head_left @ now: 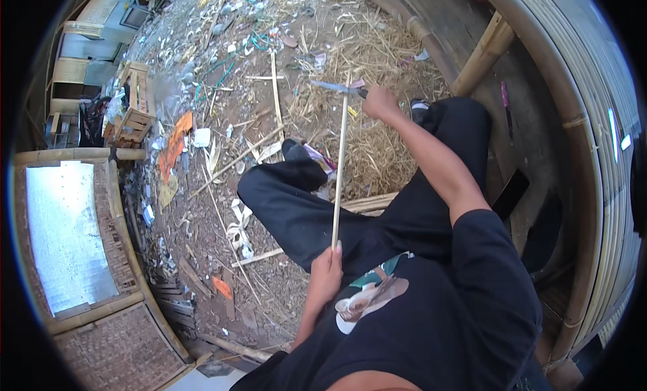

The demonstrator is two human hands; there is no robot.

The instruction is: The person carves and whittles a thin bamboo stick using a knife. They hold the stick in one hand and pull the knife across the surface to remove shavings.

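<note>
A long, thin bamboo strip (342, 158) stands out in front of me, running away from my lap. My left hand (327, 271) is closed around its near end. In my right hand (381, 104) is the dark handle of a knife (330, 86). Its blade points to the left and crosses the strip near the far end; whether the edge touches the strip, I cannot tell. Pale shavings (377, 148) lie heaped on the ground beneath the strip's far part, between and beyond my legs.
Bamboo sticks (276, 98) and litter are strewn over the dirt ground. Left stands a woven bamboo panel (125, 337) with a shiny metal sheet (71, 236); a wooden crate (135, 104) is behind it. A bamboo frame (576, 135) curves along my right, near a pink-handled tool (505, 101).
</note>
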